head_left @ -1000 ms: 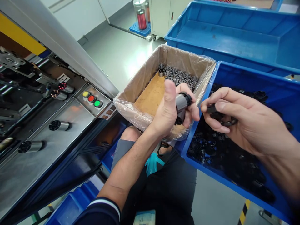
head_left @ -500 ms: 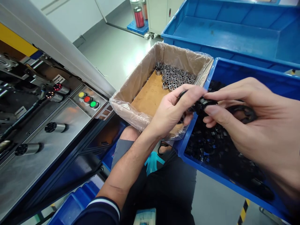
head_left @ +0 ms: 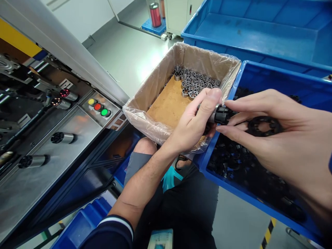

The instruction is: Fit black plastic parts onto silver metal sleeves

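My left hand (head_left: pixel 193 119) is shut around a metal cylinder (head_left: pixel 212 116), with a black plastic cap (head_left: pixel 221 114) on its right end. The fingertips of my right hand (head_left: pixel 269 141) touch that cap, and the same hand holds a black ring (head_left: pixel 263 126) against its fingers. Below my left hand stands a plastic-lined cardboard box (head_left: pixel 207 57) with a cardboard sheet (head_left: pixel 166 107) inside. Rows of slotted metal cylinders (head_left: pixel 193 83) stand upright on end in its far part. Beneath my right hand, a blue bin (head_left: pixel 249 74) holds a heap of black plastic parts (head_left: pixel 233 160).
An empty blue tray (head_left: pixel 249 38) lies beyond the box. To the left stands a machine with a steel plate (head_left: pixel 31 186), yellow, red and green buttons (head_left: pixel 98 107), and capped cylinders (head_left: pixel 62 137) lying on it. My knees and dark trousers (head_left: pixel 189 214) are below.
The cylinder has turned from upright to lying sideways in my left hand, and both hands have come together at its black-capped end. The view has shifted slightly.
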